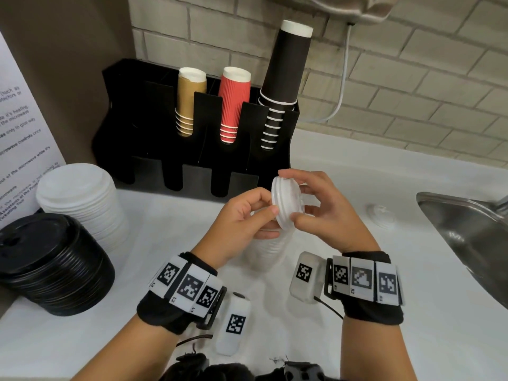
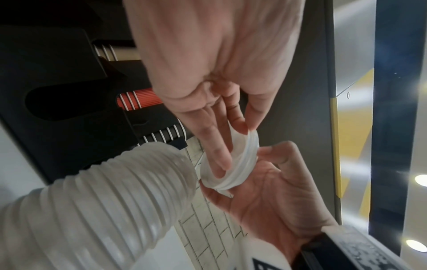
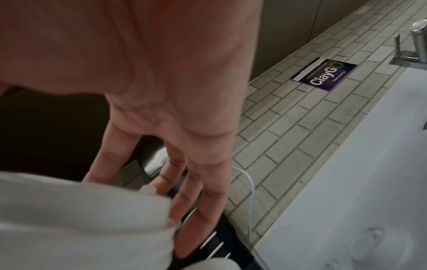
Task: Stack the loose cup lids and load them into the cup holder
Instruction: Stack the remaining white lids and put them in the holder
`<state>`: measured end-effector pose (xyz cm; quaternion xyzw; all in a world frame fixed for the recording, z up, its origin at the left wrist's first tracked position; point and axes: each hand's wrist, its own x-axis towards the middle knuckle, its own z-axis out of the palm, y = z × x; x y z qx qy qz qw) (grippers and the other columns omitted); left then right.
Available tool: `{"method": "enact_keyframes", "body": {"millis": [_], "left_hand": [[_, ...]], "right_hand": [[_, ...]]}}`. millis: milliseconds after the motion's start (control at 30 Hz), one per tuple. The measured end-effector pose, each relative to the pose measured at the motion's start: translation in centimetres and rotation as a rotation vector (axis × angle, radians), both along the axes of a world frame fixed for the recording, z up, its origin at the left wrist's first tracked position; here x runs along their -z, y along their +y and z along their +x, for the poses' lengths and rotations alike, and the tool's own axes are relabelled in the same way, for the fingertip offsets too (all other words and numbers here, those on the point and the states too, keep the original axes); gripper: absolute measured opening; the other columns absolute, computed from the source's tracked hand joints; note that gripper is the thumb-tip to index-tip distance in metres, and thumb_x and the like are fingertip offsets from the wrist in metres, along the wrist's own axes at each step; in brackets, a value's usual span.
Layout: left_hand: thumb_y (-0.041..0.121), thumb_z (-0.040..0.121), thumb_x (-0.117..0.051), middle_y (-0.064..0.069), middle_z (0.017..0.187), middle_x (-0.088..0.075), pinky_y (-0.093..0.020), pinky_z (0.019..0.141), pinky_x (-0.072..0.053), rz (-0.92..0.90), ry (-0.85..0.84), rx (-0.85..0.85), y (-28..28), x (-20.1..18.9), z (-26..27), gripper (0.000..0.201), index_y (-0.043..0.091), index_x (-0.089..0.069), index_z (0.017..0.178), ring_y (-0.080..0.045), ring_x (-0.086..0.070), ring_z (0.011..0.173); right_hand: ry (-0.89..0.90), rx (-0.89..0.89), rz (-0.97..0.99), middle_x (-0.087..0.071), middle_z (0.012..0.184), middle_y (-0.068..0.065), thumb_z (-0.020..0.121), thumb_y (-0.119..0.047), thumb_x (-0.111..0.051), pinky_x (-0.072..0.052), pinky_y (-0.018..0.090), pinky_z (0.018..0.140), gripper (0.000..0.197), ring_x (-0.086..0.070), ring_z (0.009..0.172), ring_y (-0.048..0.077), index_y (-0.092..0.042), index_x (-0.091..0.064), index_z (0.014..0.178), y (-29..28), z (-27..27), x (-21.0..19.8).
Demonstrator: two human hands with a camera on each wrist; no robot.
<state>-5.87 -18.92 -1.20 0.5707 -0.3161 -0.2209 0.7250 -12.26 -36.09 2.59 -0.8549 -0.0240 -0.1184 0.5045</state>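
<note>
Both hands hold a small stack of translucent white lids [image 1: 287, 204] on edge above the counter. My left hand [image 1: 264, 215] pinches its near rim between thumb and fingers. My right hand [image 1: 301, 207] grips it from the far side, index finger over the top and thumb on the lower rim. In the left wrist view the lids [image 2: 233, 162] sit between left fingers [image 2: 217, 155] and the right palm [image 2: 265, 191]. A tall stack of clear lids [image 1: 268, 251] stands under the hands. One loose clear lid [image 1: 380, 214] lies to the right. The black cup holder [image 1: 192, 127] stands behind.
Brown, red and black cup stacks fill the holder's rear slots; its front slots look dark. A white lid stack [image 1: 82, 199] and a black lid stack [image 1: 52, 259] stand at left. A steel sink [image 1: 467, 235] is at right. A white cable [image 1: 341, 86] hangs on the tiled wall.
</note>
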Motion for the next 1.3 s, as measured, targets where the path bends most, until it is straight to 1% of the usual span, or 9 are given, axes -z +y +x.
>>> {"method": "enact_keyframes", "body": {"millis": [267,467,600,700,833,933,1067,1200,1300], "left_hand": [[0.021,0.094,-0.054,0.006,0.092,-0.073,-0.028,0.076,-0.059,0.004,-0.007,0.038,-0.2,0.0,0.3,0.017,0.006,-0.060,0.100,-0.017,-0.072,0.091],[0.020,0.096,-0.055,-0.002,0.106,-0.068,-0.032,0.087,-0.056,0.003,-0.122,-0.054,-0.7,0.2,0.9,0.017,0.006,-0.062,0.102,-0.018,-0.067,0.101],[0.020,0.088,-0.065,0.009,0.112,-0.064,-0.029,0.091,-0.051,-0.016,-0.136,-0.305,-0.7,0.8,1.9,0.010,0.024,-0.063,0.097,-0.009,-0.062,0.104],[0.024,0.087,-0.070,0.018,0.122,-0.054,-0.023,0.095,-0.044,0.157,-0.083,-0.437,-1.1,1.9,2.8,0.033,0.031,-0.054,0.114,-0.009,-0.051,0.119],[0.044,0.080,-0.073,0.019,0.131,-0.041,-0.026,0.099,-0.034,0.386,-0.026,-0.268,-1.9,3.4,2.7,0.072,0.030,-0.039,0.142,-0.004,-0.039,0.123],[0.042,0.081,-0.074,0.017,0.129,-0.051,-0.027,0.099,-0.038,0.426,-0.034,-0.241,-2.3,4.1,2.5,0.061,0.030,-0.047,0.135,-0.008,-0.046,0.123],[0.035,0.079,-0.077,0.007,0.133,-0.056,-0.042,0.108,-0.042,0.408,-0.003,-0.183,-2.2,4.1,2.5,0.059,0.027,-0.052,0.132,-0.016,-0.050,0.126],[0.027,0.079,-0.078,0.008,0.130,-0.057,-0.035,0.108,-0.042,0.374,-0.026,-0.183,-1.9,4.1,2.4,0.059,0.022,-0.052,0.132,-0.008,-0.051,0.123],[0.023,0.079,-0.079,0.008,0.131,-0.056,-0.029,0.108,-0.040,0.366,-0.052,-0.164,-1.6,4.3,2.4,0.061,0.021,-0.051,0.132,-0.007,-0.049,0.126]], "right_hand": [[0.056,-0.078,0.057,-0.053,0.129,-0.006,0.073,-0.016,-0.071,-0.051,0.039,0.096,0.062,-0.051,0.122,0.012,-0.040,-0.056,0.128,-0.9,0.1,-0.1],[0.083,-0.124,-0.006,-0.058,0.123,-0.017,0.071,-0.018,-0.076,-0.053,0.028,0.086,0.059,-0.057,0.111,0.011,-0.034,-0.058,0.125,-1.7,1.6,-1.4],[0.025,-0.028,-0.096,-0.060,0.116,-0.012,0.070,-0.019,-0.068,-0.045,0.018,0.085,0.055,-0.057,0.101,0.006,-0.033,-0.057,0.122,-3.3,3.2,-2.5],[0.153,0.029,-0.132,-0.061,0.106,-0.008,0.067,-0.028,-0.068,-0.043,0.020,0.079,0.053,-0.058,0.092,0.007,-0.039,-0.053,0.116,-4.2,4.6,-2.4],[0.277,-0.052,-0.181,-0.062,0.105,-0.010,0.075,-0.018,-0.072,-0.044,0.023,0.079,0.043,-0.059,0.090,0.008,-0.036,-0.059,0.111,-3.9,6.0,-0.8],[0.323,-0.054,-0.158,-0.063,0.104,-0.013,0.069,-0.030,-0.066,-0.049,0.024,0.083,0.041,-0.060,0.092,0.006,-0.038,-0.061,0.110,-3.1,6.2,0.3],[0.288,-0.075,-0.155,-0.064,0.101,-0.020,0.068,-0.028,-0.065,-0.046,0.010,0.077,0.043,-0.059,0.091,-0.006,-0.035,-0.062,0.110,-2.4,5.3,1.1],[0.222,-0.085,-0.172,-0.061,0.114,-0.013,0.072,-0.008,-0.075,-0.041,0.005,0.082,0.048,-0.055,0.099,-0.008,-0.026,-0.061,0.115,-2.4,4.0,1.8],[0.197,-0.071,-0.213,-0.058,0.116,-0.009,0.070,-0.005,-0.077,-0.040,0.009,0.087,0.054,-0.052,0.105,-0.006,-0.034,-0.060,0.112,-2.0,3.2,2.5]]}}
